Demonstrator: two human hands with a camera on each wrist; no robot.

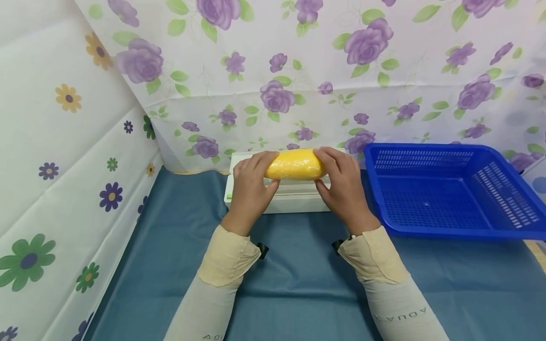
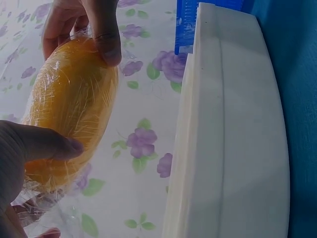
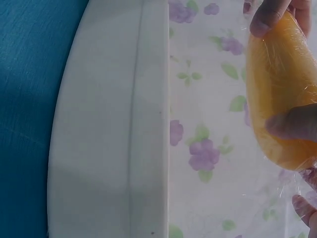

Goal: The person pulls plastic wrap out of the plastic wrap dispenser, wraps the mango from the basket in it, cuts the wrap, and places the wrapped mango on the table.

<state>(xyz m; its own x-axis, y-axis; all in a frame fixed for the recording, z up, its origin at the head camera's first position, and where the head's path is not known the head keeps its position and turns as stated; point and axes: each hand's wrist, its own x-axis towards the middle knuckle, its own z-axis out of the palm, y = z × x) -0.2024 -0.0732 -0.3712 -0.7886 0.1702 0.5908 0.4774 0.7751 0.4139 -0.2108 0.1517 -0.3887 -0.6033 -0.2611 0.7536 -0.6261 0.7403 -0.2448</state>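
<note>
Yellow object: a smooth, elongated yellow object (image 1: 295, 164) is held up above the white box (image 1: 294, 206), apart from it, and is lying roughly level between the two hands.
Film: clear film (image 2: 32, 189) is wrapped, creased and shiny, over the object; a loose gathering is seen by the left-hand end, and some loose film is seen near the right fingers too. Whether any is joined to the box cannot be told.
Left hand: the left end is pinched by the left hand (image 1: 251, 182), the thumb set on the near side, the fingers beyond.
Right hand: the right end is gripped likewise by the right hand (image 1: 344, 184).
Blue basket: the basket (image 1: 460, 233) is placed to the right of the box, on the blue-green surface (image 1: 294, 293).
Wrapping step: the covering of the object appears to be well advanced, with the ends probably unfinished.
Next move: both ends need to be kept in grip while the loose film is folded in and pressed flat.
</note>
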